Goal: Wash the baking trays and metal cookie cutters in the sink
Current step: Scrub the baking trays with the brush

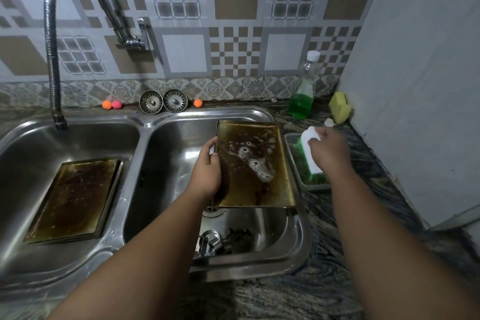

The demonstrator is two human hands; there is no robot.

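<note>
Left hand (207,163) extended over the right steel sink basin (171,163), fingers clamped on the left rim of a brown-stained rectangular metal baking tray (254,163) bearing suds. Right hand (328,149) on the right grips a tilted white bottle (310,153) over a tub (298,171). Second stained tray (75,197) lies in the left basin (26,148).

Sudsy greasy tray (255,166) right basin; second tray (75,197) left.

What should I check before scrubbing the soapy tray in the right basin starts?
1. Left hand gripping the browned metal baking tray by its left edge: ok.
2. Foam on that tray: ok, a small patch.
3. White-capped bottle of green liquid out of the right hand: not ok.
4. Yellow sponge in hand: not ok, in the counter corner.
5. Water from the flexible steel faucet: cannot tell.
</note>
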